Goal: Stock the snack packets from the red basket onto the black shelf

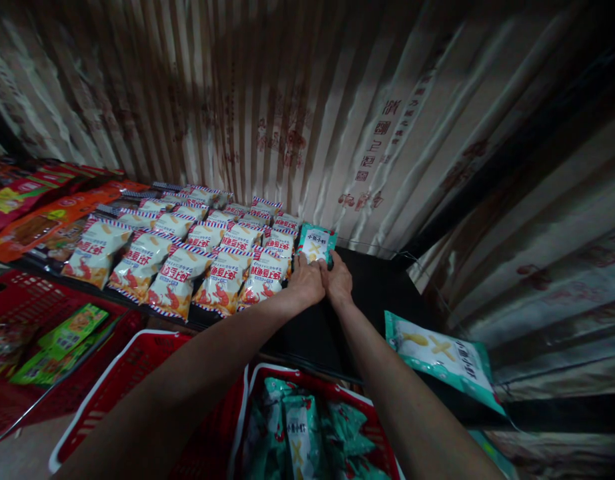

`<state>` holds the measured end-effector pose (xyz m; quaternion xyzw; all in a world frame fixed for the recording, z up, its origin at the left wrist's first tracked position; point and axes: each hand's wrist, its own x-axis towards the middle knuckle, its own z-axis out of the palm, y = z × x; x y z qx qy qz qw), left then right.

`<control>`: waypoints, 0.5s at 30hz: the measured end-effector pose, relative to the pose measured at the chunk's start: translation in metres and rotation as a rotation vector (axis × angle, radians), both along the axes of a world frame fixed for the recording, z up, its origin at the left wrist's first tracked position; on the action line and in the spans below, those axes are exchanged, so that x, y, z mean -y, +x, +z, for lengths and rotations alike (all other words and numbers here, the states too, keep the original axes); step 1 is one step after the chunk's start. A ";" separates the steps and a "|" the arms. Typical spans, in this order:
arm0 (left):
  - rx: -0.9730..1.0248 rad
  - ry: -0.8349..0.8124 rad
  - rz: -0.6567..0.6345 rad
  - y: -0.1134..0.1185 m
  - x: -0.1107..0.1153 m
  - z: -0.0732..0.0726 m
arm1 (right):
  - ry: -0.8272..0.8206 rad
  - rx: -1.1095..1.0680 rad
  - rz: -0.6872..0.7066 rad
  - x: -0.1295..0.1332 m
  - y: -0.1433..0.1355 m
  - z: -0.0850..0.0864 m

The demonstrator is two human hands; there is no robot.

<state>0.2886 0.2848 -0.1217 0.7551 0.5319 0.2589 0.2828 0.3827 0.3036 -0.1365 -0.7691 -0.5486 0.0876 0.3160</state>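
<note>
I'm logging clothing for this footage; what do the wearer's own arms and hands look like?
The left hand and right hand are ungloved. The left forearm and right forearm are bare: no sleeve, watch or bracelet shows. Any rings are too small to tell.

Lower pt of teal bag [317,239] hidden by L hand [307,283] & R hand [338,279], so can't tell if it's gripped or just pressed. Btm edge cuts off R basket [332,387] & mid basket [132,363], the latter mostly blocked by L forearm [187,367]; L basket [32,283] runs off L edge. White bags' [220,277] small print too tiny to read, back ones partly covered by front rows.
</note>
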 end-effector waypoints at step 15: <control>-0.091 0.145 -0.009 -0.011 0.037 0.016 | 0.574 -0.047 0.237 0.069 -0.019 0.057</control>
